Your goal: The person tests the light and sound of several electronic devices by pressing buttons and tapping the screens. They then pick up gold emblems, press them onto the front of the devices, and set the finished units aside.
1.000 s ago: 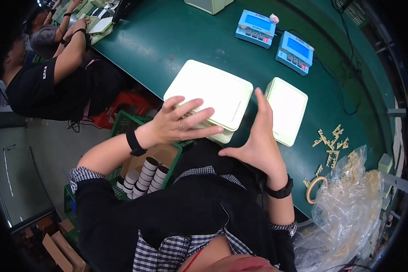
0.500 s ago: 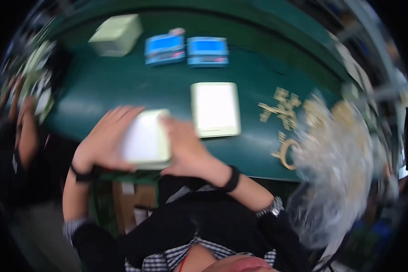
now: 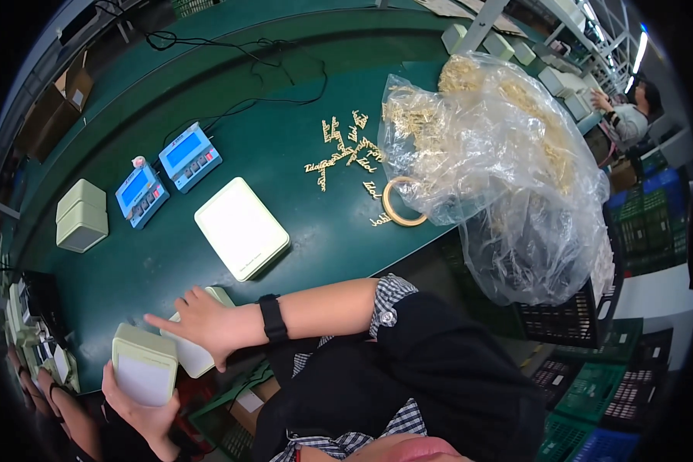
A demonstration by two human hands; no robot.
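Near eight o'clock at the green counter (image 3: pixel 316 239), the left hand (image 3: pixel 141 420) is grasping a pale-green, white-faced rounded box (image 3: pixel 144 377) while the right hand (image 3: pixel 202 320) is resting spread fingers across a similar box (image 3: pixel 193 357), handling seemingly calling next for steady support.

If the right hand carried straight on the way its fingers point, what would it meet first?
Probably the pale green box in the left hand, close beside the right hand; depth is unclear, so it might pass over the box's edge.

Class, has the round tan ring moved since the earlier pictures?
No: against the near edge of the green table, the tan ring keeps its place; only the view turned.
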